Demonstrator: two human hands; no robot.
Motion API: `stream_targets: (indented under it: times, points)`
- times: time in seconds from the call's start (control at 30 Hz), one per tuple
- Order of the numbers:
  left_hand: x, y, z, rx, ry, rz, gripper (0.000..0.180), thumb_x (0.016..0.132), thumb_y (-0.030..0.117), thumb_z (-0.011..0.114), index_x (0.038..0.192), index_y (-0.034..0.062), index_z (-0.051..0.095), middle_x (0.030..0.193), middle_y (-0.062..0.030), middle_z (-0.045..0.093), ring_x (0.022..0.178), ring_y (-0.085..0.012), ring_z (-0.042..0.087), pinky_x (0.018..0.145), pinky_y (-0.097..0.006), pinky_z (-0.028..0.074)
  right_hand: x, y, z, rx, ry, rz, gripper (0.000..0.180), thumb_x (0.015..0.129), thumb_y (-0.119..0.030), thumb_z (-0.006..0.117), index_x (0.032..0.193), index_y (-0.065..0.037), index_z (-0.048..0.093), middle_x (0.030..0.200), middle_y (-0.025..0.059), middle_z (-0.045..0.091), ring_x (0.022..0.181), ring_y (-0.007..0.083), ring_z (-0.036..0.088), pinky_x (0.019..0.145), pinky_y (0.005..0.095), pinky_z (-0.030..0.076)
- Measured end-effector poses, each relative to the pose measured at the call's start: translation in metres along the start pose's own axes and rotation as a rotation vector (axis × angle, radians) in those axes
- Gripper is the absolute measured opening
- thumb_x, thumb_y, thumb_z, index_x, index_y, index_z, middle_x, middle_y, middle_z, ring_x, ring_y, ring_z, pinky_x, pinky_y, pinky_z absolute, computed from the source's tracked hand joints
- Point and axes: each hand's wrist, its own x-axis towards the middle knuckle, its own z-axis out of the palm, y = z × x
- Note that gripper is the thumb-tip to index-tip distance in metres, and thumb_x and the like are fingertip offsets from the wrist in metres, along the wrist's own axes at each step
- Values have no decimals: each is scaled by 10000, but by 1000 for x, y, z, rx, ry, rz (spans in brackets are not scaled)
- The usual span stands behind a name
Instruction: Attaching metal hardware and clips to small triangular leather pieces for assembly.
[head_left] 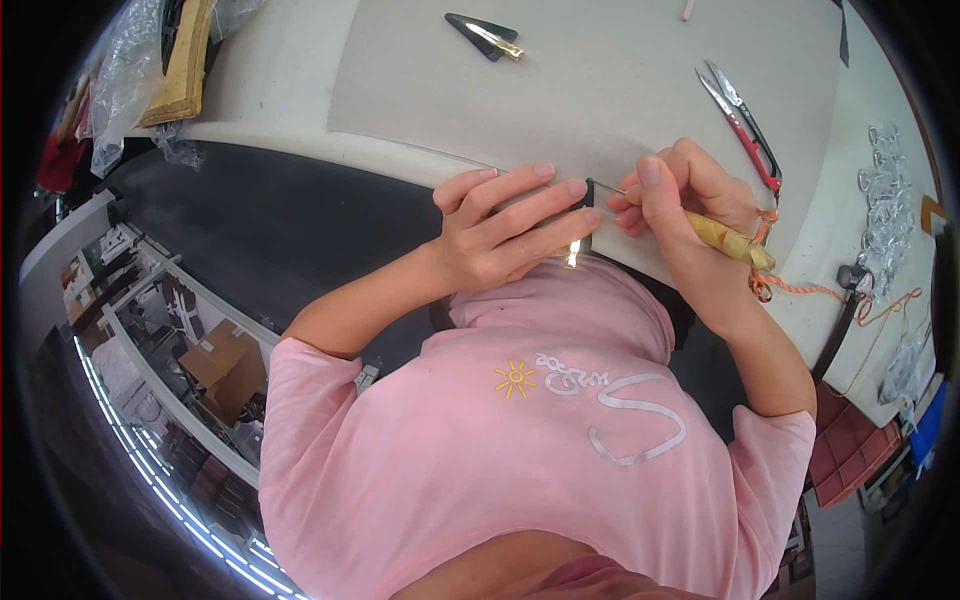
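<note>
My right hand (692,200) is gripping one tool (725,238) by its tapered, mottled handle, the thin metal tip pointing at one black piece (589,193) at the table's edge (380,147). My left hand (500,232), slightly fanned, is holding that piece, one shiny gold fitting (573,252) showing.

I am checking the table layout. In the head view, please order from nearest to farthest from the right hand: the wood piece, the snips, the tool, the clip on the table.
1. Tool: held in the right hand.
2. Snips: ahead and to the right.
3. Clip: farther ahead, to the left.
4. Wood piece: far left.
</note>
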Motion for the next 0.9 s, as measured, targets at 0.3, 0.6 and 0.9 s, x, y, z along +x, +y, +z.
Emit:
stream_targets:
  times: [0.3,0.6,0.9]
  points:
    - [3,0,4,35,39,34,207,910,280,636,1070,273,767,1190,60,683,1096,-153,600,981,-319,319,2,9,-8,-189,-42,-168,260,920,-30,643,726,-25,471,596,-5,436,576,14,506,506,247,405]
    - [6,5,-10,-1,-83,-34,255,918,333,636,1114,235,766,1191,26,687,1099,-171,592,977,-336,311,-1,3,-3,242,99,-19,306,989,-112,612,725,-30,482,646,-2,576,675,56,664,569,222,500]
    - [9,-1,-12,-37,-88,-6,268,893,324,671,1133,247,761,1206,33,688,1109,-162,596,939,-321,329,0,-1,-2,23,-11,7,324,998,-131,613,726,-29,472,664,3,591,732,69,687,612,226,531]
